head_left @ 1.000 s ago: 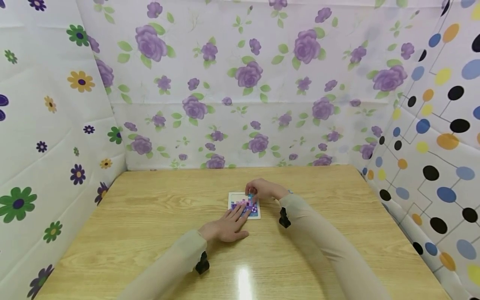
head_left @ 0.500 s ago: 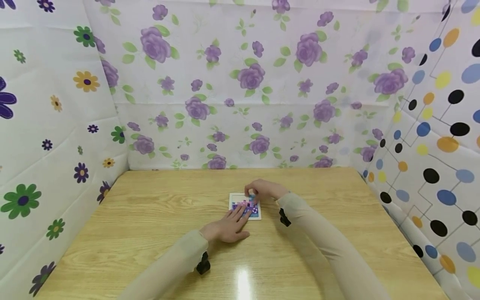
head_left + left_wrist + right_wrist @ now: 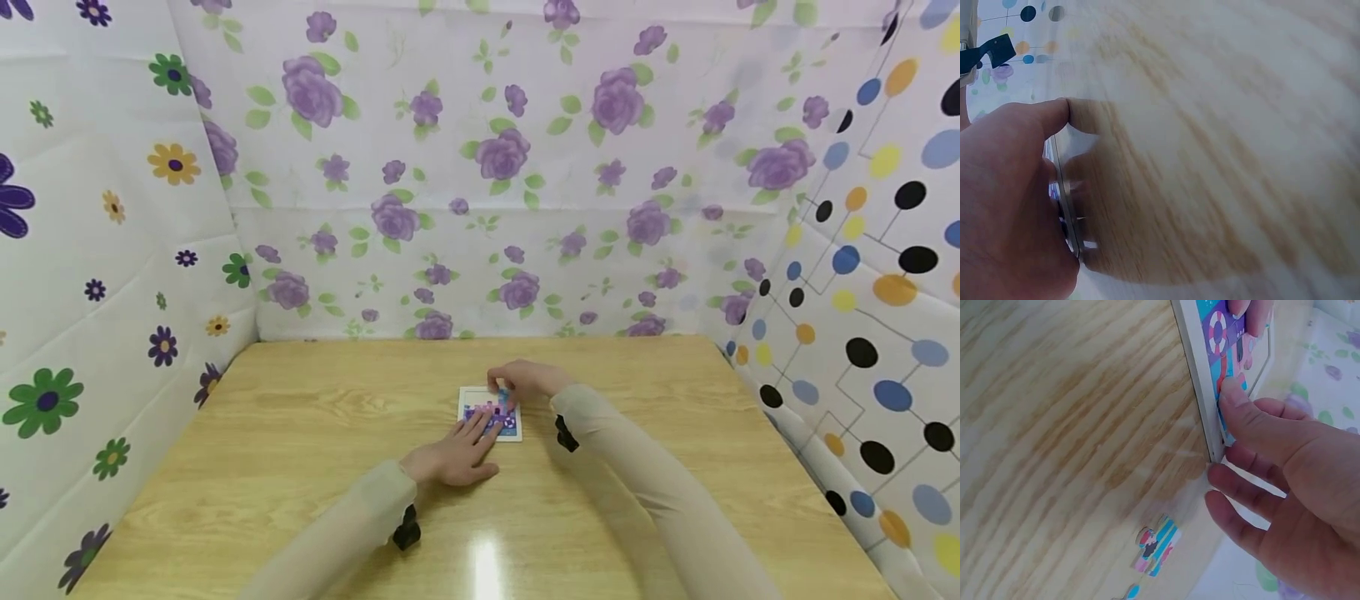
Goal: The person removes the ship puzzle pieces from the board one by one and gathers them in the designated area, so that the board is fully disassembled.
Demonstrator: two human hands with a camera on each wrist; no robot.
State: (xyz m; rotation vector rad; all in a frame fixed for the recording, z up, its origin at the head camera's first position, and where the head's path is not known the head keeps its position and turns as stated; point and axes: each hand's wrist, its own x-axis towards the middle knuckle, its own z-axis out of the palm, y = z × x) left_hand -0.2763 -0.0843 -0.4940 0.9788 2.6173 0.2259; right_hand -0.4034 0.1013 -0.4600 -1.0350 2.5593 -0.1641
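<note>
- A jigsaw puzzle (image 3: 1217, 334) in a white frame (image 3: 1194, 369) is lying flat, centred toward the far half of a wooden table (image 3: 315, 400).
- The left hand (image 3: 453, 461) is reaching from the near left, its straight, slightly spread fingers resting on the puzzle's near part; its thumb is extending right, off the frame.
- The right hand (image 3: 525, 379) is bending over the frame's far right; its thumb is touching a puzzle piece, the other fingers curving loosely. Whether they are pinching it, I cannot tell.
- A loose colourful piece (image 3: 1159, 545) is lying right of the frame.
- Purple-rose cloth (image 3: 495, 250) is hanging behind.
</note>
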